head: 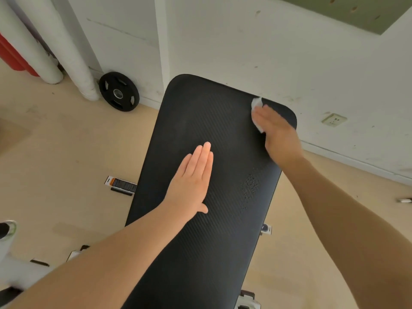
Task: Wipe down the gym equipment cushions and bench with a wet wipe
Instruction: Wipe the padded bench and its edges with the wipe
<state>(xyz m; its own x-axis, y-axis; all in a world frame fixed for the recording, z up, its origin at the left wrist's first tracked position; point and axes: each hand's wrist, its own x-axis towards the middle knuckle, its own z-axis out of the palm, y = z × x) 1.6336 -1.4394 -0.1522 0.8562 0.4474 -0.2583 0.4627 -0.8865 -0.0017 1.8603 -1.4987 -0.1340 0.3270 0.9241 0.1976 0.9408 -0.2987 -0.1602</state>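
Note:
A long black padded bench cushion [200, 121] runs from the bottom of the view up toward the white wall. My left hand [194, 181] lies flat on its middle, fingers straight and together. Near the cushion's far right corner, my right hand [276, 130] presses a white wet wipe [256, 108] against the pad with straight fingers. Parts of the wipe stick out beyond the fingertips and at the hand's left side. A patch of small wet droplets [250, 186] marks the cushion below the right hand.
A black weight plate [119, 91] leans on the wall at the left, beside white pipes [66, 47]. The bench's frame with a label [121, 185] shows on the tan floor. A wall socket [334, 120] sits low on the right. White equipment [9, 253] stands at bottom left.

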